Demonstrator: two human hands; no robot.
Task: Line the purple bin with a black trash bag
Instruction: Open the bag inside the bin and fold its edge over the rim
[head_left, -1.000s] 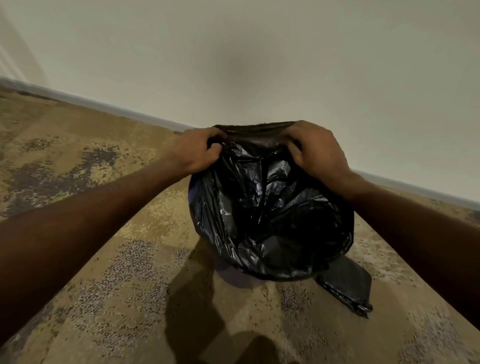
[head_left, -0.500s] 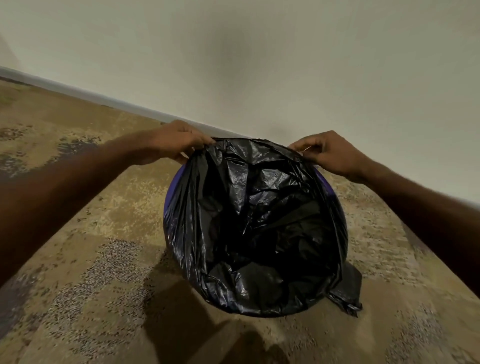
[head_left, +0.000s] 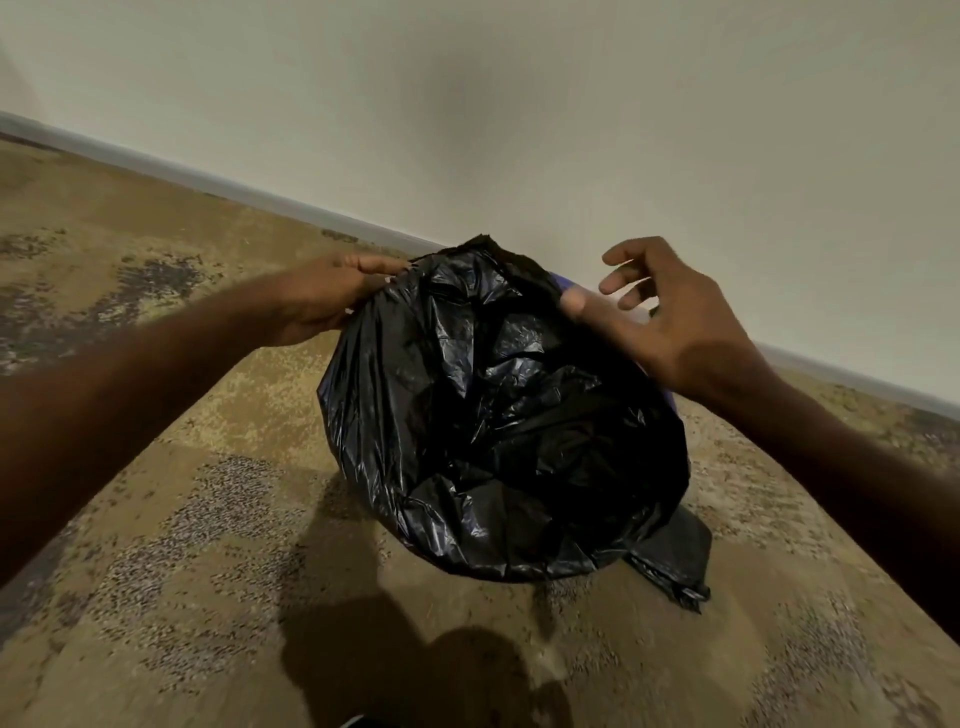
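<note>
The left hand (head_left: 332, 296) grips the far-left edge of the black trash bag (head_left: 498, 415), fingers closed over the film at the rim. The right hand (head_left: 670, 322) hangs just above the far-right side of the bag mouth with fingers spread and loosely curled; it holds nothing, though the thumb sits close to or on the plastic and contact cannot be confirmed.

The purple bin (head_left: 567, 283) stands on the patterned carpet (head_left: 218, 519) near the wall (head_left: 519, 104). It is almost wholly covered: only 2 slivers of purple show, 1 at the far rim by the right thumb and 1 at the right side under the wrist. The bag sits inside, its mouth opened wide and folded over the near and left rim. A loose flap trails onto the carpet at the lower right.

Assessment: the step in hand is seating the bag mouth over the rim, largely done but incomplete on the far right, where a peak of film stands up unfolded. The next move likely calls for the right hand to take that edge and pull it down over the exposed purple, while the left keeps tension so the seated portion does not slip.
</note>
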